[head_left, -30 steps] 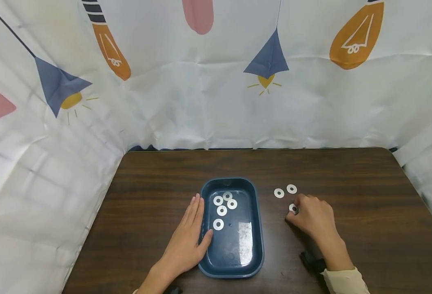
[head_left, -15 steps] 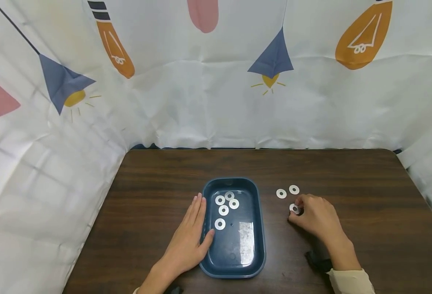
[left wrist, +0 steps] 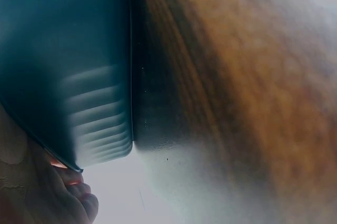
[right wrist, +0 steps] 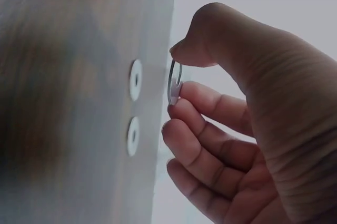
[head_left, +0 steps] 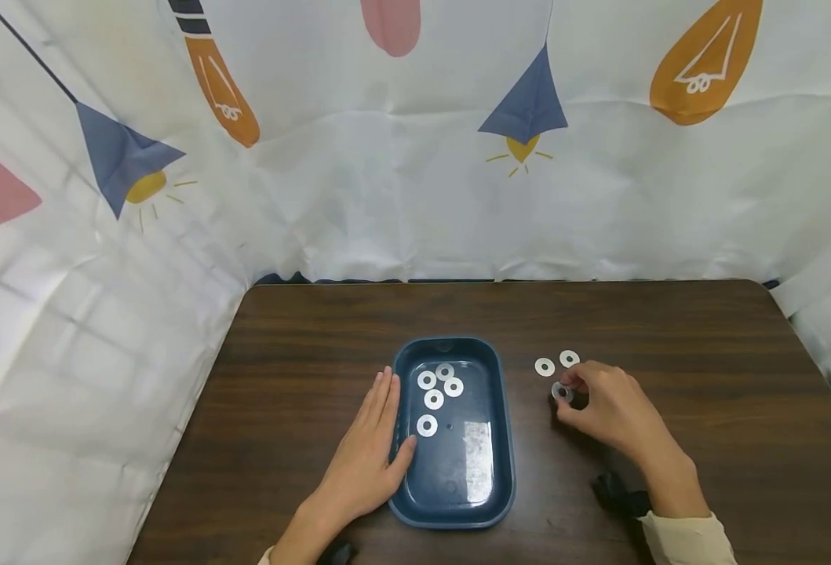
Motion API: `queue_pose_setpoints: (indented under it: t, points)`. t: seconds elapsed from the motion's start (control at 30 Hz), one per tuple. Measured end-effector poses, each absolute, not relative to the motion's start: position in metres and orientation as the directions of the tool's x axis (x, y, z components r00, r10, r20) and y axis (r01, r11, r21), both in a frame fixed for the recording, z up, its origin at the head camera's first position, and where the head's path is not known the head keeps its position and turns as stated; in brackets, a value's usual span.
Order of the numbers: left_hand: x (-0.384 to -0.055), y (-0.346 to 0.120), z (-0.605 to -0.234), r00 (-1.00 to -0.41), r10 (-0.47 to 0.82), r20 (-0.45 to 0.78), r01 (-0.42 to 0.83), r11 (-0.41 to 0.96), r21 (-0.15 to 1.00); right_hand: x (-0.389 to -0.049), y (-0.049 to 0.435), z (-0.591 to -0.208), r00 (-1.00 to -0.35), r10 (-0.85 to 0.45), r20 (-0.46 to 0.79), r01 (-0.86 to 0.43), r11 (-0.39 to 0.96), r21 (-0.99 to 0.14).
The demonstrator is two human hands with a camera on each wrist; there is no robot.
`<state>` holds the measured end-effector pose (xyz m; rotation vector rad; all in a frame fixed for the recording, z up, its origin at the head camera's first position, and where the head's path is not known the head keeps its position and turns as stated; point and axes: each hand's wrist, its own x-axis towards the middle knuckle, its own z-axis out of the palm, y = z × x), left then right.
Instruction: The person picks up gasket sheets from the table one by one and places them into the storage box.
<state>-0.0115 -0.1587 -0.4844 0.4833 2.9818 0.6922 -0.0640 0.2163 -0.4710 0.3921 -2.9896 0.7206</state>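
The right hand pinched a washer just off the bench, right of the blue tray. The left hand lay flat against the tray's left wall. Pickup looked complete; carrying it left over the tray seemed next.

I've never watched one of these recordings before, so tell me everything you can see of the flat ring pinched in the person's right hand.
The thin, flat, silvery-white ring with a round centre hole looks like a metal washer. The right hand pinches it by its rim between thumb and forefinger, lifted just clear of the dark wooden table. It sits near two matching rings lying flat, to the right of the dark blue plastic tray.
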Motion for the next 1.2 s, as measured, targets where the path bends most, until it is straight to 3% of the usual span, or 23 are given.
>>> queue_pose_setpoints:
  t: [0.3, 0.63, 0.9, 1.2]
  points:
    - [-0.011, -0.16, -0.484, -0.958, 0.287, 0.014, 0.264, 0.859, 0.439, -0.069, 0.199, -0.454, -0.948, -0.309, 0.079, -0.312, 0.844, -0.436]
    - [-0.012, -0.159, -0.485, -0.95, 0.311, 0.034, 0.297, 0.863, 0.409, -0.065, 0.183, -0.44, -0.898, -0.399, 0.183, -0.439, 0.805, -0.4]
    - [-0.012, -0.159, -0.485, -0.95, 0.309, 0.042, 0.298, 0.862, 0.411, -0.067, 0.17, -0.436, -0.824, -0.469, 0.318, -0.561, 0.757, -0.336]
    - [-0.012, -0.157, -0.486, -0.951, 0.305, 0.048, 0.297, 0.863, 0.408, -0.07, 0.155, -0.43, -0.796, -0.504, 0.337, -0.598, 0.742, -0.304]
